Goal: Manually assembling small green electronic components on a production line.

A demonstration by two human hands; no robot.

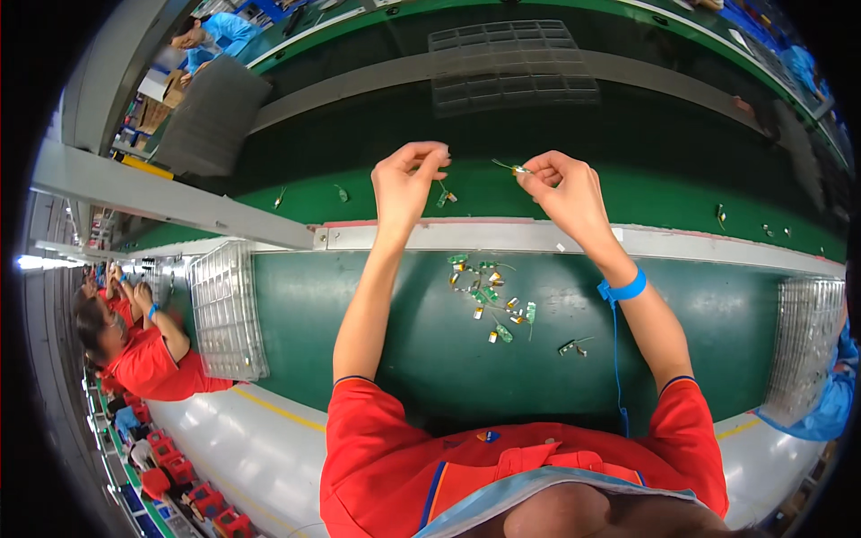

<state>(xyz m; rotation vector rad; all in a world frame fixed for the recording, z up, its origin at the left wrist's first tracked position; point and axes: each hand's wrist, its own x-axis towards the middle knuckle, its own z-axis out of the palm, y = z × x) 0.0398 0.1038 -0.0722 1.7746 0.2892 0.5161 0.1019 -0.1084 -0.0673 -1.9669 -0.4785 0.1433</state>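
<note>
Over the green belt, my right hand [560, 184] pinches a small circuit board [519, 170] with a silver-and-yellow battery cell and thin wires sticking out to the left. My left hand [411, 184] is raised at about the same height, thumb and fingertips closed together; whatever they hold, if anything, is too small to make out. Just below those fingertips is another little board with a cell [447, 196]; I cannot tell whether it hangs from them or lies on the belt. Between my forearms, a loose pile of green boards with wired cells [489, 294] lies on the green worktop [430, 359].
A metal rail [682, 240] separates worktop and belt. More boards [342, 193] lie along the belt. Clear trays stand left [229, 309], right [794, 350] and beyond the belt [511, 63]. A blue wrist strap [625, 285] trails its cord. Co-workers [148, 354] sit at left.
</note>
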